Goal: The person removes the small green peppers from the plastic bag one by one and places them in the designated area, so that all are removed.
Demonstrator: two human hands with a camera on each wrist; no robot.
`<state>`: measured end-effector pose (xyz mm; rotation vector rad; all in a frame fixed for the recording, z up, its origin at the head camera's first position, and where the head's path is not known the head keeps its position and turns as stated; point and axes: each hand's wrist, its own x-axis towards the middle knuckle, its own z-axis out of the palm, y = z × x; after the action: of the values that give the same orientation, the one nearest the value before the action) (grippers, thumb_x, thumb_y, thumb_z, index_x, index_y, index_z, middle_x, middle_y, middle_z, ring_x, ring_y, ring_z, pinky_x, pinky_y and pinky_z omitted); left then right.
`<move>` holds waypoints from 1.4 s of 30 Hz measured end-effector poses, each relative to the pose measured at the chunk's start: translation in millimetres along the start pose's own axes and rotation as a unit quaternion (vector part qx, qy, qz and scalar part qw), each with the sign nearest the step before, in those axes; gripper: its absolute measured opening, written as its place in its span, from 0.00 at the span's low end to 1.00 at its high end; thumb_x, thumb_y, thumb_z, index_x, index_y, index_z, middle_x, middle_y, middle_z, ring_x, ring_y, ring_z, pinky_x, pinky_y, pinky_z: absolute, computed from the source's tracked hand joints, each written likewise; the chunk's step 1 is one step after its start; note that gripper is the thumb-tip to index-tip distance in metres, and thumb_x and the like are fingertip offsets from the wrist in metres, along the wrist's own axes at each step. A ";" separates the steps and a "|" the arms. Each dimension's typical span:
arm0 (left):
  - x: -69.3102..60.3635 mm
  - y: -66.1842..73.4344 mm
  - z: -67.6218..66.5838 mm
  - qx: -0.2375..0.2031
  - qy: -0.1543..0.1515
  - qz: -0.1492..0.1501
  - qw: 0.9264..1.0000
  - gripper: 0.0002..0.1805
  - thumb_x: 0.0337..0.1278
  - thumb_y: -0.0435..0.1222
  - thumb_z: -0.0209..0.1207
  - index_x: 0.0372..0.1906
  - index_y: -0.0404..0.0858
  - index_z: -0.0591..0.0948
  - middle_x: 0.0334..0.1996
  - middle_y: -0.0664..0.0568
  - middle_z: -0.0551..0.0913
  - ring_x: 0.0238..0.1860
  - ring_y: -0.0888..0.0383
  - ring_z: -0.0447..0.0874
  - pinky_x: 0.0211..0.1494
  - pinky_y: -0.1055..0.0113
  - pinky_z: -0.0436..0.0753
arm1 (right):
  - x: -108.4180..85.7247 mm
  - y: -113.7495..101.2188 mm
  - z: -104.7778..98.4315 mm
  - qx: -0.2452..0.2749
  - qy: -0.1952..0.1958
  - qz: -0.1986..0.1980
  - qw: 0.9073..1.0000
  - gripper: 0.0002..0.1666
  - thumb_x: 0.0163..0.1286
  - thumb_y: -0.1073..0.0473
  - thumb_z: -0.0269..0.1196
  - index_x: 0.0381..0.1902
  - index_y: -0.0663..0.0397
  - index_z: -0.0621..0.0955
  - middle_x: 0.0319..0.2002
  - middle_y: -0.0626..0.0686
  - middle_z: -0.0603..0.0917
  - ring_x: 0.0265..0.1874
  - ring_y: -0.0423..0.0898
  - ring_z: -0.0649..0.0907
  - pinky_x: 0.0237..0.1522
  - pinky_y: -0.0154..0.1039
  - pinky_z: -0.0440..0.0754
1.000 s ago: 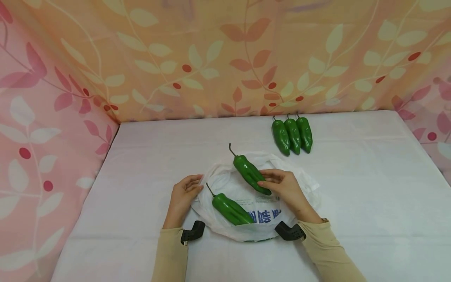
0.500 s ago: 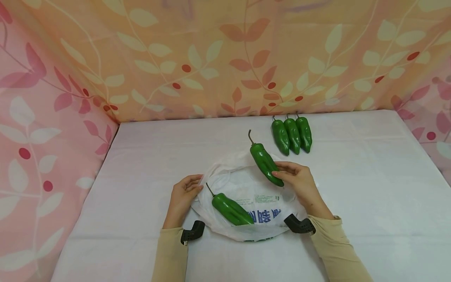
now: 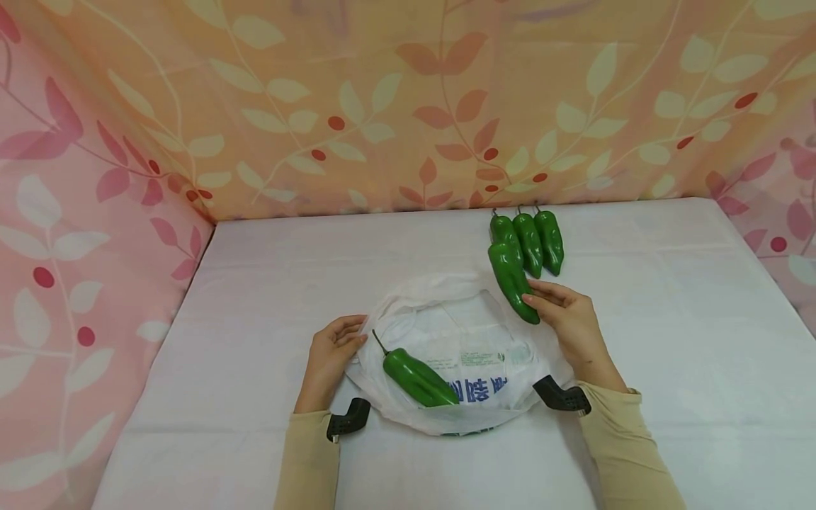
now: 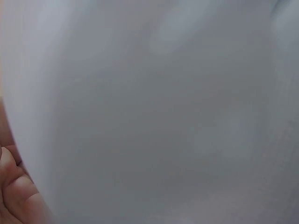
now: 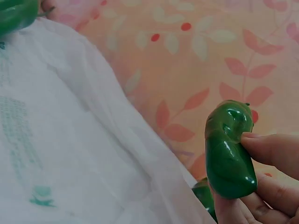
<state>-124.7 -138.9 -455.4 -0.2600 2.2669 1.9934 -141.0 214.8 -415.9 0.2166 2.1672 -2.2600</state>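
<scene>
a green pepper (image 3: 512, 280) is gripped near its tip by the right hand (image 3: 571, 327), stem end left free toward three peppers (image 3: 528, 244). the bag (image 3: 433, 421) is pinched by the left hand (image 3: 329, 358), apparently to spread its mouth; a second pepper (image 3: 417, 377) is lodged inside.

Long tan sleeves (image 3: 627, 446), bent black cameras (image 3: 348, 419) at both wrists
</scene>
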 end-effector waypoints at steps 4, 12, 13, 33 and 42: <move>-0.3 0.4 0.0 -0.001 -0.002 -0.002 1.000 0.18 0.56 0.24 0.60 0.53 0.33 0.79 0.50 0.41 0.80 0.46 0.56 0.81 0.47 0.75 0.77 | 1.2 -1.3 -9.8 0.067 0.011 0.007 0.998 0.11 0.61 0.66 0.66 0.40 0.47 0.85 0.35 0.43 0.84 0.34 0.34 0.81 0.34 0.24 0.77; -0.2 -0.2 -0.3 0.005 0.000 -0.001 1.000 0.17 0.56 0.25 0.60 0.53 0.33 0.80 0.49 0.41 0.80 0.44 0.59 0.81 0.47 0.75 0.77 | 2.8 -3.3 -25.6 0.116 0.041 0.028 0.992 0.11 0.60 0.65 0.67 0.41 0.50 0.85 0.38 0.46 0.82 0.39 0.36 0.81 0.40 0.26 0.79; -0.1 -0.2 -0.2 0.004 0.000 0.000 1.000 0.17 0.56 0.25 0.60 0.53 0.33 0.80 0.49 0.41 0.80 0.44 0.59 0.81 0.47 0.75 0.77 | 3.7 -3.3 -27.5 0.126 0.045 0.026 0.991 0.11 0.59 0.66 0.67 0.41 0.51 0.85 0.38 0.46 0.83 0.39 0.36 0.82 0.40 0.26 0.79; -0.8 1.2 0.3 0.002 0.005 0.004 1.000 0.18 0.55 0.23 0.60 0.53 0.32 0.79 0.48 0.41 0.80 0.44 0.58 0.81 0.47 0.74 0.77 | 26.9 -1.5 -63.2 0.186 0.119 0.044 0.974 0.12 0.56 0.68 0.69 0.40 0.57 0.85 0.44 0.49 0.78 0.36 0.38 0.83 0.37 0.28 0.80; -0.5 -0.1 0.4 -0.003 0.005 0.002 1.000 0.18 0.55 0.23 0.60 0.52 0.32 0.79 0.48 0.41 0.80 0.44 0.59 0.81 0.47 0.75 0.77 | 53.6 -2.3 -79.0 0.169 0.133 0.053 0.975 0.08 0.57 0.69 0.68 0.35 0.56 0.85 0.37 0.47 0.81 0.32 0.36 0.83 0.34 0.27 0.80</move>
<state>-124.1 -138.4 -455.4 -0.2659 2.2682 2.0066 -186.7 298.4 -422.0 0.6554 1.7969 -2.6526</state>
